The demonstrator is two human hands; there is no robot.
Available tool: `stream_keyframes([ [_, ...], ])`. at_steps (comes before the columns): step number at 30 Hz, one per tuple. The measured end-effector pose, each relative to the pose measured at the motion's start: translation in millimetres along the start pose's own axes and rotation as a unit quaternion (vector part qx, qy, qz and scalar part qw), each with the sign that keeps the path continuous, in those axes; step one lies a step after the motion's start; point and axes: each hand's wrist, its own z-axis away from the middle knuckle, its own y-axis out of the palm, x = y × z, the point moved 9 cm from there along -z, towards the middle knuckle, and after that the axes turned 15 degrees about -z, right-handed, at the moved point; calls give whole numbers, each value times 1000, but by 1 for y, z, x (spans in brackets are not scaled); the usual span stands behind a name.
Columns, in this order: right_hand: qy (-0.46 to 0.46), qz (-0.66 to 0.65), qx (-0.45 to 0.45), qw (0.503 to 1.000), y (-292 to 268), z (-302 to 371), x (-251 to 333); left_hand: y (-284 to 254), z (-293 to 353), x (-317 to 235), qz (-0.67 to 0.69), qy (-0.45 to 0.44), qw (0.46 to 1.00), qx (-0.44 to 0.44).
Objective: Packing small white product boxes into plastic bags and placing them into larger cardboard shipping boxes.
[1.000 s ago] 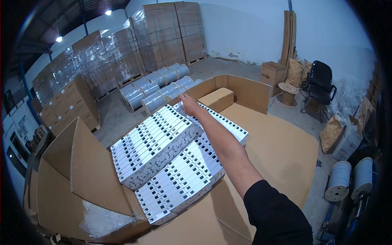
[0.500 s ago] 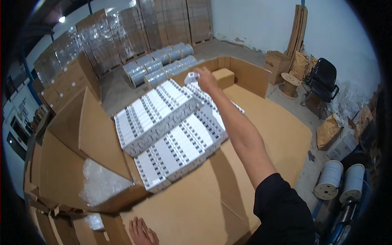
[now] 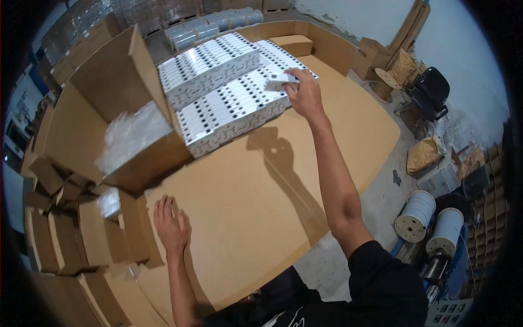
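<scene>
My right hand [image 3: 306, 95] is closed around a small white box [image 3: 279, 81], holding it just above the right end of the stacked boxes. Those are rows of slim white boxes [image 3: 222, 115] with dark printed marks, packed side by side on a cardboard-covered table [image 3: 239, 185]. A second, shorter layer of the same white boxes [image 3: 210, 59] lies on top toward the far left. My left hand [image 3: 171, 226] rests flat and open at the table's left edge, its fingers stretched forward and nothing in it.
Left of the stack stands an open carton [image 3: 147, 158] with clear plastic bags [image 3: 136, 131] inside. Smaller open cartons [image 3: 114, 240] crowd the lower left. A closed brown box [image 3: 292, 46] sits at the far end. On the right floor are a black chair [image 3: 430, 94] and cable spools [image 3: 417, 215].
My right hand has drawn nearer from the far side of the stack with the white box. The view has tilted down, showing more of my left forearm and the table.
</scene>
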Motion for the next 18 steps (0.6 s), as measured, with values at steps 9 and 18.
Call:
stream_keyframes([
  [9,20,-129,166,977,108,134,114,-6,7,20,228,-71,971,5],
  [18,32,-221,265,938,188,221,187,14,9,31,563,-130,814,56],
])
